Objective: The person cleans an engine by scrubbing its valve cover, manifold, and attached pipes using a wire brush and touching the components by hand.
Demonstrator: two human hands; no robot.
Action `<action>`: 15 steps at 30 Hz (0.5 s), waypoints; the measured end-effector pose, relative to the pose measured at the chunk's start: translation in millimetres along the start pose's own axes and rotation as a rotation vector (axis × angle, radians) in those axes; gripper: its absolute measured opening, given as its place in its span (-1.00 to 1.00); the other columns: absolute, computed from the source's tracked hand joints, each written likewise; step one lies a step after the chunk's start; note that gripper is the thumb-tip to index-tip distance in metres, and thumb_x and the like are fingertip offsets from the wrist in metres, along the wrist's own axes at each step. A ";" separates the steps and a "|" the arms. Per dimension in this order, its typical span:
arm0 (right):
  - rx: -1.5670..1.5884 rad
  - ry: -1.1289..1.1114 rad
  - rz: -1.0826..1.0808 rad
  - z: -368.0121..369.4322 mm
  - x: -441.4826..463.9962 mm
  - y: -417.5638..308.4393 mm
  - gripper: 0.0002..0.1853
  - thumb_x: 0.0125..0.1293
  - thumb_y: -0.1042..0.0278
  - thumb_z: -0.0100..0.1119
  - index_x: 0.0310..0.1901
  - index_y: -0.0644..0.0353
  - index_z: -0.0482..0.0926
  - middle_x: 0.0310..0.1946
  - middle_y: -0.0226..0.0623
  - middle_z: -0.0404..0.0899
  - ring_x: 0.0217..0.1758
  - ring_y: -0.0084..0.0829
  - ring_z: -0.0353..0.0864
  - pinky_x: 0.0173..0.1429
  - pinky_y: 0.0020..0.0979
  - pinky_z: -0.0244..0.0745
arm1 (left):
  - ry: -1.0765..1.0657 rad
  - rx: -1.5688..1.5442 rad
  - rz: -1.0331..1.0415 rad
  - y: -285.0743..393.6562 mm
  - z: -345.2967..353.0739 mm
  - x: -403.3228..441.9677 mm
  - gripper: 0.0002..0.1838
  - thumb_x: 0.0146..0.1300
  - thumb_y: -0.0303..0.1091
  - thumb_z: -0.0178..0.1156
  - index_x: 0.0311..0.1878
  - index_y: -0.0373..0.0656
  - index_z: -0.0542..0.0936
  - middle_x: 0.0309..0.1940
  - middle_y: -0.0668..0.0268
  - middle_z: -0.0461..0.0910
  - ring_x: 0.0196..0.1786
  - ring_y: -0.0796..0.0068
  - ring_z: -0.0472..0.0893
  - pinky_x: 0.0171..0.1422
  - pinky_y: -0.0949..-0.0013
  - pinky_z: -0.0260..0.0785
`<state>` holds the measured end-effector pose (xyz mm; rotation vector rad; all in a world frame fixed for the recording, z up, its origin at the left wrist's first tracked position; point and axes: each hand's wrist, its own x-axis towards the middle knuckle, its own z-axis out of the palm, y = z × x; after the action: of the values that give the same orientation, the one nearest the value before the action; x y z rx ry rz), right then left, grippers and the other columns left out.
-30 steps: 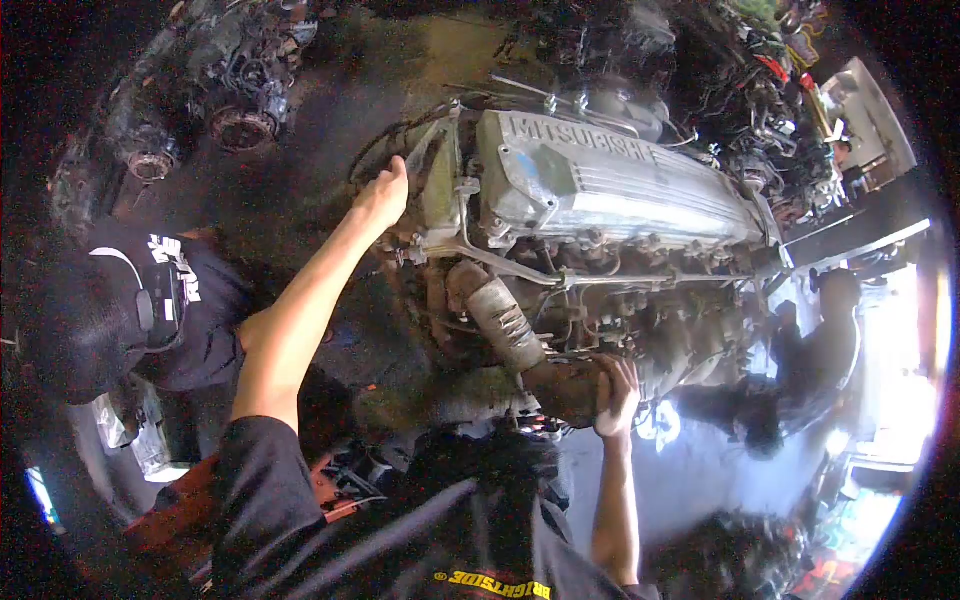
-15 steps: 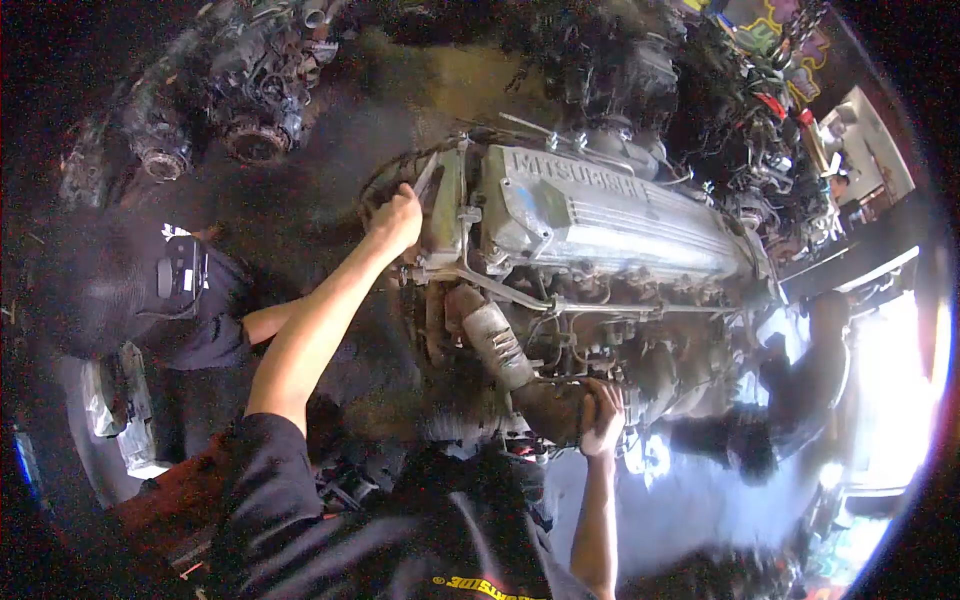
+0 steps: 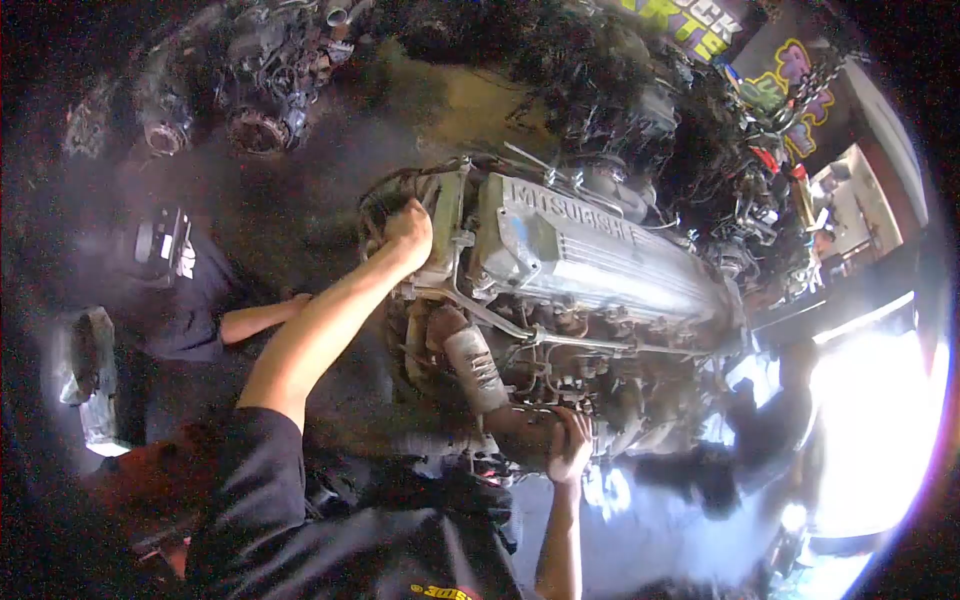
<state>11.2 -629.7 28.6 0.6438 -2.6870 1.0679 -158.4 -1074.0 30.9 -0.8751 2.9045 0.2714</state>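
Note:
A large engine (image 3: 620,265) with a silver valve cover marked MITSUBISHI lies in front of me. My left hand (image 3: 408,238) is closed in a fist by the near left end of the engine, beside the greenish metal housing (image 3: 443,220). What it grips is hidden by the fingers. Lower down, my right hand (image 3: 571,446) curls its fingers over the rim of a rusty brown pipe (image 3: 523,430). A perforated metal sleeve (image 3: 475,370) joins that pipe above. Thin metal tubes (image 3: 600,343) run along the engine's side.
Another person in a dark shirt (image 3: 190,290) is at the left, with a forearm (image 3: 262,320) reaching toward the engine. More greasy engines (image 3: 258,130) stand at the back left. Chains (image 3: 800,95) hang at upper right. Bright daylight enters through an opening (image 3: 870,420) at right.
The view has shifted, so the engine appears lower and further left. My left fist has turned; the slim pale piece that stuck out above it no longer shows clearly. My right hand keeps its hold.

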 end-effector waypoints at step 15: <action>0.001 0.025 -0.068 3.1 -1.1 3.9 -0.71 0.34 0.33 0.03 -0.02 0.26 0.63 -0.14 -0.02 0.64 -0.04 0.06 0.57 0.14 -0.13 0.45 | -0.010 -0.164 0.062 -62.2 -33.7 16.8 -0.48 0.25 -0.47 0.13 0.30 -0.36 0.43 0.07 -0.11 0.64 0.11 -0.03 0.67 0.18 0.04 0.53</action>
<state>10.4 -629.0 23.6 0.7117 -2.6232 1.0537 -139.2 -1140.5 52.6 -0.8036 2.9365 0.5236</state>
